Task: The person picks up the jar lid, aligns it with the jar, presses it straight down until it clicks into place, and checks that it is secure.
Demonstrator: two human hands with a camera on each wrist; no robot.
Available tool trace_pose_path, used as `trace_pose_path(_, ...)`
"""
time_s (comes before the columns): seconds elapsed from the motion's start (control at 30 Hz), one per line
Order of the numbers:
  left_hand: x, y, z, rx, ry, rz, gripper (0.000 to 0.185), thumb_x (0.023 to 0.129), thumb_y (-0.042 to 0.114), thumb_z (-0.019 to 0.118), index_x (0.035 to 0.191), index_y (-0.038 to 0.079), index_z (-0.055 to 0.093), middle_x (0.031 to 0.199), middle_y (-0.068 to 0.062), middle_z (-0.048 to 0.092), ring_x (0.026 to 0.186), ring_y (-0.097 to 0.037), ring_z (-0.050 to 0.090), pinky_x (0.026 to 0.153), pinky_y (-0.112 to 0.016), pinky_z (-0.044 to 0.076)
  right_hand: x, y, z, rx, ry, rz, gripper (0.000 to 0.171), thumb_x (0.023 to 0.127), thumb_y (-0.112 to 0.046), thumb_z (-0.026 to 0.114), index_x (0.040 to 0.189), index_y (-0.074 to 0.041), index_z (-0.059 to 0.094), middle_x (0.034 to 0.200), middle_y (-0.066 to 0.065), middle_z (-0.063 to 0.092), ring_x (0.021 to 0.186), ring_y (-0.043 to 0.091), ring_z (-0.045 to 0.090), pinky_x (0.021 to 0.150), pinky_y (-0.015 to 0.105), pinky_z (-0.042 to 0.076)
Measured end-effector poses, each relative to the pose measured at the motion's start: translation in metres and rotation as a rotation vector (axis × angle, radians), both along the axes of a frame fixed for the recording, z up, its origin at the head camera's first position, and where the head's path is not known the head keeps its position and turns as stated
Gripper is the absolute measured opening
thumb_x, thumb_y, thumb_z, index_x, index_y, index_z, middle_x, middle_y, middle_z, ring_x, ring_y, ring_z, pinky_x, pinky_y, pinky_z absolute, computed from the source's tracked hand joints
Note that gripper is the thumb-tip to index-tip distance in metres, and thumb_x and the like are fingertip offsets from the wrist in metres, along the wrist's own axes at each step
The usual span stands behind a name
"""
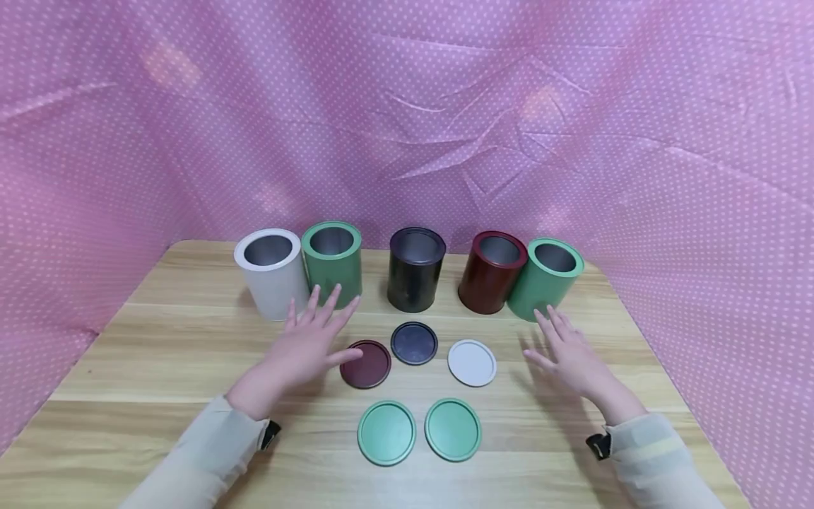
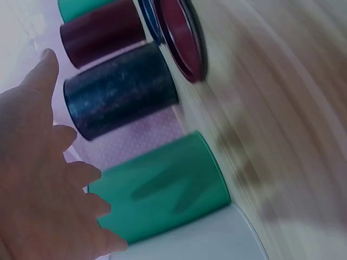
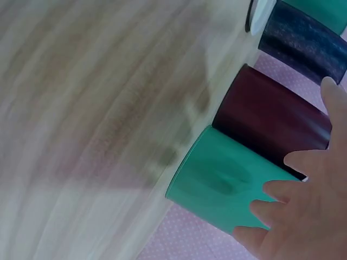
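My left hand (image 1: 309, 351), fingers spread and holding nothing, hovers in front of the left green can (image 1: 337, 276), beside the white can (image 1: 278, 288). Its thumb overlaps the dark red lid (image 1: 371, 370) in the head view; contact cannot be told. My right hand (image 1: 568, 355) is also spread and empty, before the right green can (image 1: 540, 288), which stands against the dark red can (image 1: 486, 284). A black can (image 1: 415, 279) stands in the middle. Between the hands lie a black lid (image 1: 414, 343), a white lid (image 1: 473, 363), a left green lid (image 1: 386, 433) and a right green lid (image 1: 453, 430).
The cans stand uncovered in a row along the back of the wooden table (image 1: 152, 353). A pink dotted cloth (image 1: 407, 106) hangs behind the table and at both sides. Dark straps (image 1: 270, 435) show at the wrists.
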State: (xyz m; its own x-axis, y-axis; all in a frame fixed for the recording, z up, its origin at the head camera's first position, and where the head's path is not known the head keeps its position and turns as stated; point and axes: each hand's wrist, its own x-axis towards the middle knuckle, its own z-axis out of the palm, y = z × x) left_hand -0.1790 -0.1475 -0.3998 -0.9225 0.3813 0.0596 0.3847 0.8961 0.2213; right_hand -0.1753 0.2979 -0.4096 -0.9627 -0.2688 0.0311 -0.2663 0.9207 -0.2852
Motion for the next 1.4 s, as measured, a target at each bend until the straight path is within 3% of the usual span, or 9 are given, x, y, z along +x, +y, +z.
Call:
trace_pose_path(0.33, -0.014, 0.034, -0.001, -0.028, 0.034, -0.099, 0.083, 0.089, 0.060, 0.056, 0.156, 0.026, 0.021, 0.162, -0.013, 0.012, 0.148, -0.043, 0.004, 0.114, -0.069, 0.006, -0.003, -0.007, -0.009, -0.003, 0.019, 0.069, 0.077, 0.095, -0.041, 0.059, 0.152, -0.002, 0.025, 0.156, 0.030, 0.019, 0.141, 0.053, 0.018, 0.112, 0.066, 0.021)
trace_pose_path(0.53, -0.026, 0.058, -0.006, -0.020, -0.019, -0.149, 0.081, 0.090, 0.059, 0.055, 0.156, 0.029, 0.019, 0.163, -0.011, 0.008, 0.149, -0.039, -0.002, 0.115, -0.067, 0.002, -0.005, -0.012, -0.015, 0.006, 0.019, 0.092, 0.076, 0.095, -0.041, 0.059, 0.152, -0.003, 0.026, 0.156, 0.029, 0.018, 0.141, 0.052, 0.018, 0.112, 0.064, 0.023)
trace_pose_path(0.83, -0.043, 0.089, -0.007, -0.041, -0.078, -0.209, 0.080, 0.091, 0.061, 0.052, 0.156, 0.030, 0.017, 0.163, -0.009, 0.009, 0.150, -0.034, 0.005, 0.118, -0.063, 0.007, -0.007, -0.020, -0.014, 0.009, 0.023, 0.115, 0.076, 0.094, -0.040, 0.060, 0.151, 0.000, 0.027, 0.156, 0.029, 0.020, 0.141, 0.052, 0.020, 0.113, 0.063, 0.022)
trace_pose_path(1.1, -0.055, 0.112, -0.012, -0.075, -0.092, -0.320, 0.079, 0.093, 0.059, 0.051, 0.156, 0.022, 0.021, 0.162, -0.013, 0.015, 0.150, -0.031, 0.014, 0.120, -0.052, 0.018, -0.010, -0.029, -0.020, -0.020, -0.023, 0.117, 0.076, 0.095, -0.039, 0.058, 0.152, 0.000, 0.025, 0.156, 0.029, 0.019, 0.142, 0.051, 0.018, 0.114, 0.062, 0.021)
trace_pose_path(1.4, -0.064, 0.129, -0.021, -0.098, -0.110, -0.410, 0.083, 0.092, 0.060, 0.051, 0.156, 0.015, 0.021, 0.160, -0.016, 0.022, 0.149, -0.030, 0.019, 0.120, -0.045, 0.022, -0.012, -0.043, -0.027, -0.046, -0.073, 0.161, 0.081, 0.093, -0.038, 0.062, 0.151, 0.004, 0.024, 0.156, 0.029, 0.021, 0.143, 0.048, 0.019, 0.114, 0.060, 0.023)
